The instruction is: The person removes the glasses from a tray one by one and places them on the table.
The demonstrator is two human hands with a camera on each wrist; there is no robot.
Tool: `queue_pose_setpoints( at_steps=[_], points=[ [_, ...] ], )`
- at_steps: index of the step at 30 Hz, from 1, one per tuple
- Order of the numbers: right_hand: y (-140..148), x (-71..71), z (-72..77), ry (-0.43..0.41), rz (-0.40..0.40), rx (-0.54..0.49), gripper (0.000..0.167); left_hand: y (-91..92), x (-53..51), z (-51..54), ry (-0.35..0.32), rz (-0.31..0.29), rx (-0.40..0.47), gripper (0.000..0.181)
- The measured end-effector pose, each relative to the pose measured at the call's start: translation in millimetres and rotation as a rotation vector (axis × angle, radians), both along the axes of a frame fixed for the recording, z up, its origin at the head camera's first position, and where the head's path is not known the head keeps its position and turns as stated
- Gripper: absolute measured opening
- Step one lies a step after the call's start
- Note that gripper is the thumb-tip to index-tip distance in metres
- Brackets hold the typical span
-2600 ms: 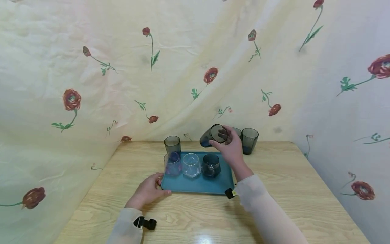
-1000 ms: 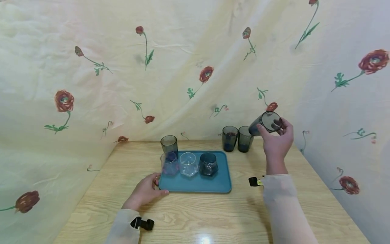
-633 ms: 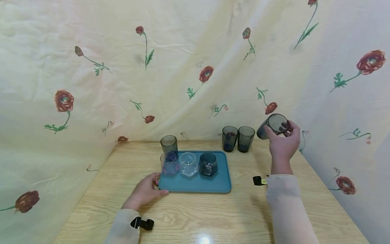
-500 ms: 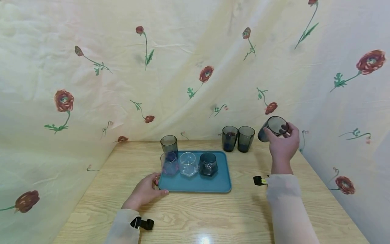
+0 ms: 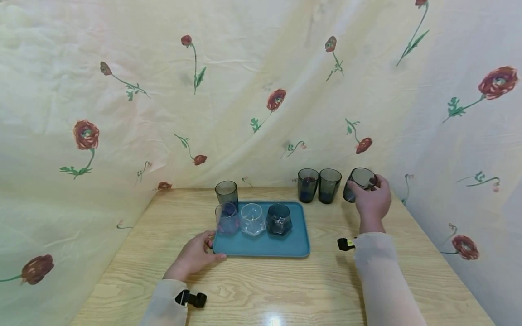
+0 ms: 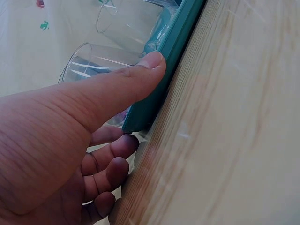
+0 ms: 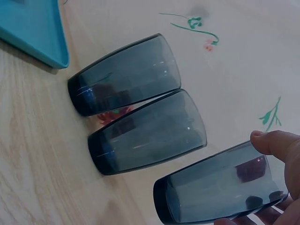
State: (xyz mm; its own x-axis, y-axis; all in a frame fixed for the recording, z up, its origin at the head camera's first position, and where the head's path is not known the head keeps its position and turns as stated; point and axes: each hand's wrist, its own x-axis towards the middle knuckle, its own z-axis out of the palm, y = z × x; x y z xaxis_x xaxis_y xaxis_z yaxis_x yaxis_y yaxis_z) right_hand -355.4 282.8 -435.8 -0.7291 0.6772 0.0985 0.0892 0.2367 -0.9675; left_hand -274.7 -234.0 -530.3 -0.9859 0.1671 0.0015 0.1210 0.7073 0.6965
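My right hand [image 5: 373, 201] grips a smoky grey glass tumbler [image 7: 215, 183] near its rim, at the right end of the table's back. It leans slightly; I cannot tell whether its base touches the table. To its left stand two matching tumblers, an inner one [image 5: 329, 186] and an outer one [image 5: 307, 185], upright. My left hand [image 5: 195, 256] holds the near left corner of a blue tray [image 5: 261, 249], thumb along the front edge and fingers curled at the side. On the tray sit a pinkish glass [image 5: 227, 221], a clear faceted glass [image 5: 252, 222] and a dark faceted glass [image 5: 279, 221].
Another smoky tumbler [image 5: 226, 194] stands at the tray's back left corner, partly behind the pinkish glass. A flowered cloth [image 5: 253, 90] hangs behind the wooden table [image 5: 261, 290] and along its sides.
My right hand has carried the tumbler from above the tray to the right, past the two standing tumblers, then lowered it and brought it more upright. The left hand stays at the tray.
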Motion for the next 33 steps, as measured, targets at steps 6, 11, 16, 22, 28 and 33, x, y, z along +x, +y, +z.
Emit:
queue_pose_setpoints(
  at_steps=[6, 11, 16, 22, 28, 33],
  points=[
    [4.5, -6.4, -10.7, -0.037, 0.039, -0.008, 0.098, 0.2, 0.0, -0.7, 0.001, -0.004, -0.004, 0.095],
    [12.4, -15.8, -15.5, -0.076, 0.078, 0.013, 0.101, 0.0, 0.1, 0.0, -0.004, 0.006, -0.012, 0.095],
    [21.7, -27.8, -17.5, -0.120, 0.138, 0.097, 0.103, -0.3, -1.5, -0.5, -0.002, 0.015, -0.013, 0.094],
    [27.9, -37.6, -21.6, -0.171, 0.172, 0.143, 0.102, 0.1, -1.4, -1.6, 0.004, 0.010, -0.018, 0.094],
    [27.0, -43.4, -23.5, -0.165, 0.189, 0.158, 0.101, 0.4, -0.6, -0.8, 0.003, 0.008, -0.016, 0.094],
    [24.8, -44.7, -24.3, -0.158, 0.199, 0.178, 0.098, 1.1, 0.1, -0.6, 0.001, 0.005, -0.008, 0.092]
  ],
)
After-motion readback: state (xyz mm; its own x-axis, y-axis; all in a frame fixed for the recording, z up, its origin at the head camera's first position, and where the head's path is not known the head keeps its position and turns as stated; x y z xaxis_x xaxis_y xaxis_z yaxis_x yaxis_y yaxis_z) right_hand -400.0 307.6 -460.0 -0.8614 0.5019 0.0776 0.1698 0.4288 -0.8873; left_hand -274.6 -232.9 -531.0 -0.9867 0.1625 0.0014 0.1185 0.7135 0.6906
